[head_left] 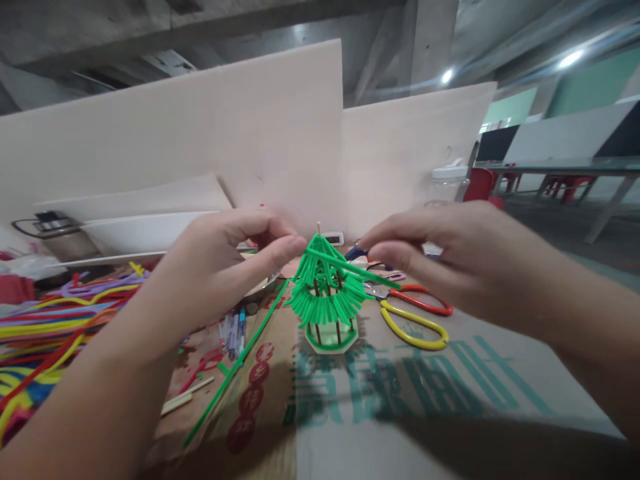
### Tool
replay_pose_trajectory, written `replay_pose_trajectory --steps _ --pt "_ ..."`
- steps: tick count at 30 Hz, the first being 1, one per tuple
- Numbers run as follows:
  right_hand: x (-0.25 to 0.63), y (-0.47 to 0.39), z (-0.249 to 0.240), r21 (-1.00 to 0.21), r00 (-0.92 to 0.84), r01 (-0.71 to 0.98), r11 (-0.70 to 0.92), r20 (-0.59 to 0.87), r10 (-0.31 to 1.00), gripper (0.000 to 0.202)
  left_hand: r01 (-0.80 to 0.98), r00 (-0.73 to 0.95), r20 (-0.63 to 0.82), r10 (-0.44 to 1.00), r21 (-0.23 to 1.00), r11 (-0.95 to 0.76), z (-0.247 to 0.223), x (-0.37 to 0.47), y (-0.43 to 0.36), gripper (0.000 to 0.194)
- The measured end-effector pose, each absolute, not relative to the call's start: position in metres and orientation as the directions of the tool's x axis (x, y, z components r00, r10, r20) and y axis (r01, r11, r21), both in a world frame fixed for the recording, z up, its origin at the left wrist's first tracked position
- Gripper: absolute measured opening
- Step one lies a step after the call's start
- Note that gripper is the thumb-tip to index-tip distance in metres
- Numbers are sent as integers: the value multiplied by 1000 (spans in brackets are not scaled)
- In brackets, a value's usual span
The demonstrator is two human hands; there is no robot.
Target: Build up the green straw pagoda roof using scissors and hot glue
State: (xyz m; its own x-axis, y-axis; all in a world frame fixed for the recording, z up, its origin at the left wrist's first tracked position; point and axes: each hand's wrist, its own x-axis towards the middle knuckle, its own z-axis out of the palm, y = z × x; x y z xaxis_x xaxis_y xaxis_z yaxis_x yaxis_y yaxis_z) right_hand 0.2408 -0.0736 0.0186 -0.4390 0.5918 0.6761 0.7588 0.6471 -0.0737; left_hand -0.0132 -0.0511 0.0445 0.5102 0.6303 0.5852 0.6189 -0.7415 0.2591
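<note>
A small pavilion model (327, 300) with two tiers of green pipe-cleaner roof, brown posts and a pale octagonal base stands upright on cardboard. A thin stick pokes out of its peak. My left hand (245, 253) is at the upper left of the roof, thumb and forefinger pinched near a green strip (345, 265) that slants across the top tier; whatever lies between the fingertips is hidden. To the right, my right hand (425, 247) hovers above the strip's other end, thumb and forefinger close together, apart from the roof.
Scissors (417, 323) with red and yellow handles lie right of the model. Colourful pipe cleaners (65, 320) are heaped at the left, near pens (234, 333) and a long green pipe cleaner (240, 360). White boards (250, 147) stand behind; a clear bottle (447, 183) is back right.
</note>
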Motion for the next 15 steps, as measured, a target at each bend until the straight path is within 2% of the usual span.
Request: replay_pose_trajectory --steps 3,6,11,15 --pt "227 -81 10 -57 -524 714 698 618 586 22 619 523 582 623 244 -747 41 -8 -51 25" --pt "223 -78 3 -34 -556 722 692 567 608 24 607 534 593 602 227 -762 38 -4 -52 24" --pt "223 -71 2 -61 -513 764 643 546 662 24 613 536 614 579 189 -767 36 -3 -50 25" --pt "226 -72 5 -66 -486 782 620 559 672 20 649 450 642 622 244 -721 34 -8 -40 31"
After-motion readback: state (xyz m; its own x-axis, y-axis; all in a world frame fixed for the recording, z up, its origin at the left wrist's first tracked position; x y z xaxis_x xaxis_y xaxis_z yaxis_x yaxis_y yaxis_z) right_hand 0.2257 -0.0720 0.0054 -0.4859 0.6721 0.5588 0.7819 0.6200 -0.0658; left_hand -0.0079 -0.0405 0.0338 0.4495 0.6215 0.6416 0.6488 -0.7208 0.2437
